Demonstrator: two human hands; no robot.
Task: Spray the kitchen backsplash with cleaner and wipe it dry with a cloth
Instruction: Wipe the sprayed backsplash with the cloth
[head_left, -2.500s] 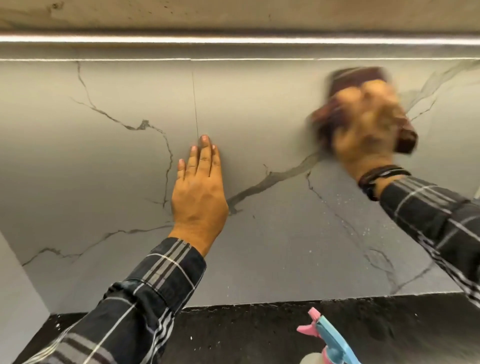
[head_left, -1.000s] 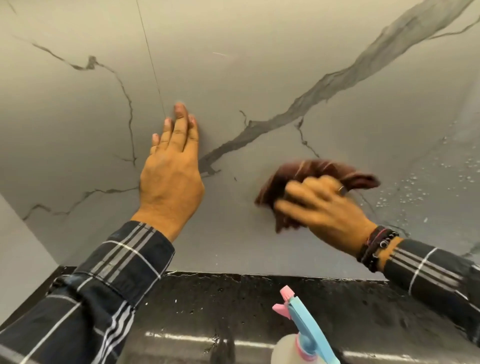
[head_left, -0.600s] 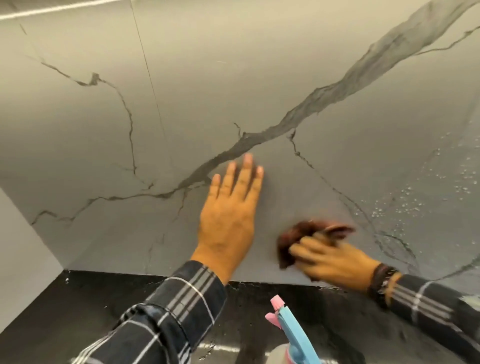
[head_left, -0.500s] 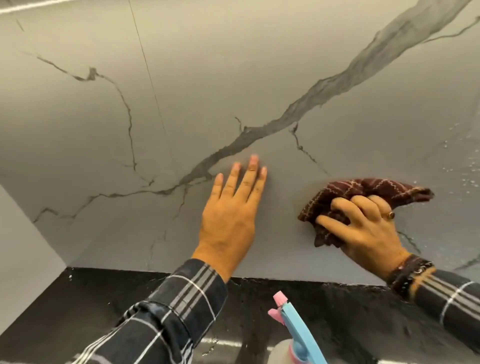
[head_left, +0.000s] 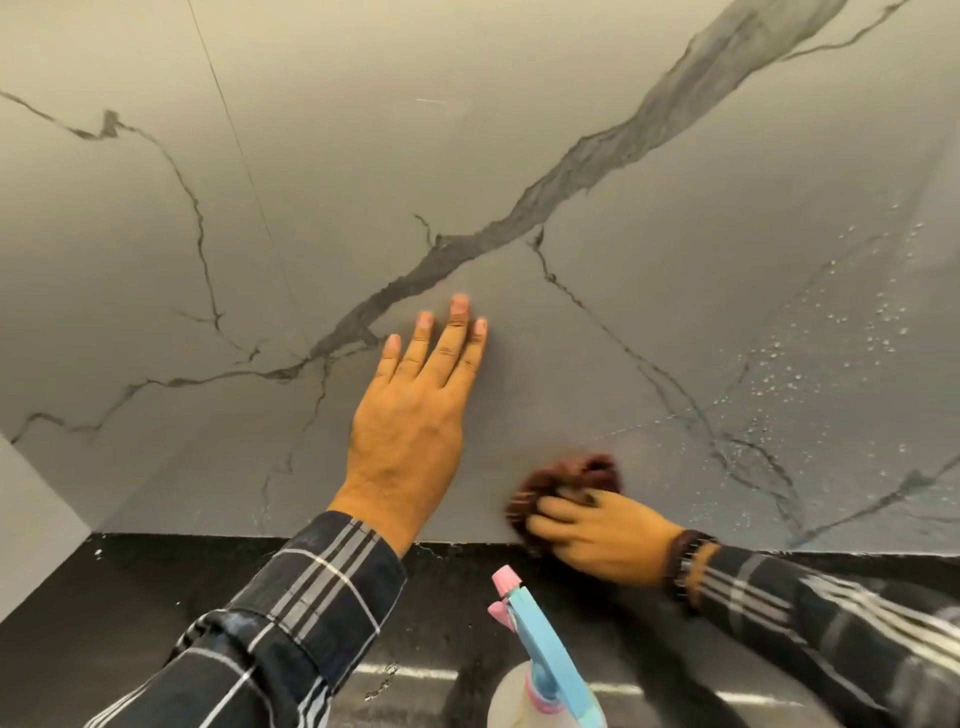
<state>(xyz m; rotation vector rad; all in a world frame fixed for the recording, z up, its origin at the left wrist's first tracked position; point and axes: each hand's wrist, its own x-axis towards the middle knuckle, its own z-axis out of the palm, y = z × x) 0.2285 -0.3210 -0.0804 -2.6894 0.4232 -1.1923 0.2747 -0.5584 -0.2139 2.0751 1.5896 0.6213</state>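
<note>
The grey marble-look backsplash (head_left: 519, 130) with dark veins fills most of the view. My left hand (head_left: 415, 415) lies flat against it, fingers together and pointing up, holding nothing. My right hand (head_left: 597, 530) is low on the wall, just above the counter line, bunched around a dark red patterned cloth (head_left: 566, 480) pressed to the surface; both are motion-blurred. Droplets of cleaner (head_left: 810, 353) bead on the wall to the right. A spray bottle (head_left: 540, 670) with a blue trigger head and pink nozzle stands on the counter at the bottom.
A glossy black countertop (head_left: 156, 613) runs along the bottom under the wall. A pale side panel (head_left: 31, 519) closes the left corner. Both forearms wear dark plaid sleeves; the right wrist has dark bracelets (head_left: 685, 566).
My right hand with the cloth has dropped down and left, from mid-wall to the wall's bottom edge. My left hand stays flat on the wall, where it shifted right about a second ago.
</note>
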